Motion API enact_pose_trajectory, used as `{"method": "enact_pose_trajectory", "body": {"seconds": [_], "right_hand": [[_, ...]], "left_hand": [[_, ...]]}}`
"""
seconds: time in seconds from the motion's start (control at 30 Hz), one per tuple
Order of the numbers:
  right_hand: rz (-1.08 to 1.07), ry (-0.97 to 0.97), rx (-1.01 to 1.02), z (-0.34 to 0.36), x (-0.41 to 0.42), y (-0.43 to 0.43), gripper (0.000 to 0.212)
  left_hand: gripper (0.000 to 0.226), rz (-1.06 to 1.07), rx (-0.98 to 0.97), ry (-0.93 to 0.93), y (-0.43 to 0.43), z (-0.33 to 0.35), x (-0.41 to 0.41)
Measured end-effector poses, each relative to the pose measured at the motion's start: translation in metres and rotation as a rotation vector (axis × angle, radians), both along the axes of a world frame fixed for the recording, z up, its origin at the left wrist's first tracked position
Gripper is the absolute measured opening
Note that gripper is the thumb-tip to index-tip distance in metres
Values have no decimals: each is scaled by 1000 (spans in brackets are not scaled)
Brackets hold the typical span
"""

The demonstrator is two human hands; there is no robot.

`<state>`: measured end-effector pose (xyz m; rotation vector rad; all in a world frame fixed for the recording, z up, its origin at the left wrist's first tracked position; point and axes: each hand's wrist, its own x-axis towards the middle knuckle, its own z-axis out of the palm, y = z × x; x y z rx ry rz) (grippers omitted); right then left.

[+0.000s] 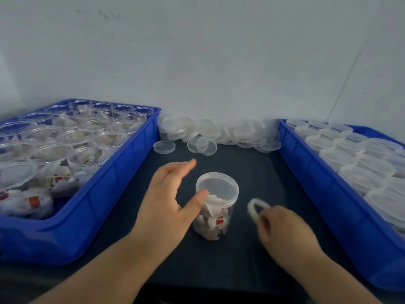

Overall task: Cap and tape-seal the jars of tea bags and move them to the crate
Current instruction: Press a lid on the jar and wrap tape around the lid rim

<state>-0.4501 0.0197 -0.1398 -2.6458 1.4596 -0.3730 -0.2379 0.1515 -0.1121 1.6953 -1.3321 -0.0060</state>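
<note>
On the dark mat (252, 167), centre of the bench, one clear jar (215, 216) stands upright w/ a clear lid (217, 186) sitting on its mouth; whether the lid is screwed tight I can't tell. White tea bags w/ red tags show through its wall.

The left hand (166, 200) is just beside the jar on its left, fingers straight and spread, grasping nothing. Its thumb (200, 197) touches the jar's side right under the lid rim, and the other fingers point away toward the back.

The right hand (285, 233) is near the jar on the other side but apart from it, blurred. Its fingers are curled round a small whitish tape roll (255, 208), which sticks up out of the grip toward the jar w/o touching it.

To the left sits a blue crate (122, 167) full of open jars (87, 156) of tea bags, uncapped, plus loose tea bags (32, 200) in its near corner. To the right sits a second blue crate (317, 183), and this one holds rows of capped jars (355, 159).

At the back, between the 2 crates and against the pale wall, lies a heap of spare lids (219, 132) – one single lid (164, 147) lies flat on the mat just in front, near the left crate's far corner.
</note>
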Motion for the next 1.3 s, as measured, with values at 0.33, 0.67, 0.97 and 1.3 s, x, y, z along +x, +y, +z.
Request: {"method": "enact_pose_trajectory", "body": {"seconds": [0.33,0.67,0.97,1.3], "right_hand": [[360,-608,-263,57,6,80,17],[360,-549,-254,50,7,85,27],[264,-342,-259,52,10,81,59],[385,-577,-176,34,4,66,15]], "left_hand": [[34,-264,-37,-97,17,30,-30],[24,-206,-215,-137,21,27,-31],[26,-272,-305,-637,20,18,-30],[9,-281,-176,129,22,6,-34]]}}
